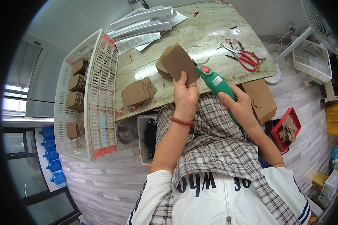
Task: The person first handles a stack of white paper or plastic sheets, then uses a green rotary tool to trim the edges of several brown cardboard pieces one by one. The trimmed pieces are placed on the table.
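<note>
My left hand (186, 95) pinches a brown rounded-corner piece (179, 63) by its lower edge, thumb on top, holding it up over the table's near edge. In my right hand (238, 103) is a green handheld electric cutter (215, 80) with a red button, its dark tip at the right edge of the brown piece. Behind the held piece lies a stack of similar tan pieces (162, 64), partly hidden. Left of it, a fanned stack of brown pieces (136, 93) rests on the table. The material of the pieces I cannot tell.
Red-handled scissors (248, 60) lie among dark scraps at the table's right. A white crate (89, 112) with brown stacks stands left, beside papers (146, 24). Below are a cardboard box (264, 99), a red tray of offcuts (298, 125) and a bin of black strips (142, 131).
</note>
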A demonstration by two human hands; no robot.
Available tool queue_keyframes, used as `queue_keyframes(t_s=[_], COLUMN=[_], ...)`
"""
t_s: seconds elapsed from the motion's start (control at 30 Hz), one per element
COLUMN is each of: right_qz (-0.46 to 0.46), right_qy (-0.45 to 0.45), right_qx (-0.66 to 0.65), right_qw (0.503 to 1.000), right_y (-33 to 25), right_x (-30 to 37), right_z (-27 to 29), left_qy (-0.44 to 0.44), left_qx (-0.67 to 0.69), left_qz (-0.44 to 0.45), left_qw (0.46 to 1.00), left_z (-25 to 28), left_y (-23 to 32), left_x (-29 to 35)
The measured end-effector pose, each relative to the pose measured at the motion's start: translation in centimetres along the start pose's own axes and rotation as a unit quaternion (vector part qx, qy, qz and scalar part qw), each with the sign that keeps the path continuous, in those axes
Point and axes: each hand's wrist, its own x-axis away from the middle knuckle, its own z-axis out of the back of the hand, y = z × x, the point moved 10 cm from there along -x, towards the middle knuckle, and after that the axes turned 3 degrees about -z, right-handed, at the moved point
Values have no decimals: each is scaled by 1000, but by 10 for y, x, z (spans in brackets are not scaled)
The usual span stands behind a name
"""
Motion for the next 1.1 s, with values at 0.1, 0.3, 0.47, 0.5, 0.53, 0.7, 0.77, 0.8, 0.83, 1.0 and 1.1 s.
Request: queue_keyframes(t_s=[0.1,0.3,0.47,0.5,0.53,0.7,0.77,0.8,0.83,1.0,1.1], right_qz=[7,-18,-42,-44,-46,-66,-76,-76,-77,-82,-84], right_qy=[11,-3,-39,-35,-45,-91,-102,-102,-103,-125,-128], right_qx=[-2,-12,-23,-26,-18,17,13,21,29,33,43], right_qw=[1000,1000,998,998,998,994,992,992,991,988,987], right_y=[-16,-23,-20,-23,-20,-2,4,5,6,9,12], right_x=[-3,-8,-4,0,0,5,8,9,10,15,15], right_z=[3,12,24,25,26,33,31,31,30,20,17], left_qy=[-36,-65,-93,-105,-118,-151,-161,-165,-166,-143,-133], left_qx=[-16,-106,-208,-233,-259,-339,-372,-388,-398,-432,-424], left_qz=[12,5,-6,-4,-1,30,55,68,79,141,174], left_qw=[999,992,974,967,959,928,913,904,899,879,879], left_z=[-6,3,0,3,5,6,5,5,6,19,30], left_y=[-6,-3,20,27,33,53,58,60,60,59,53], left_x=[7,11,10,8,6,2,5,7,9,21,28])
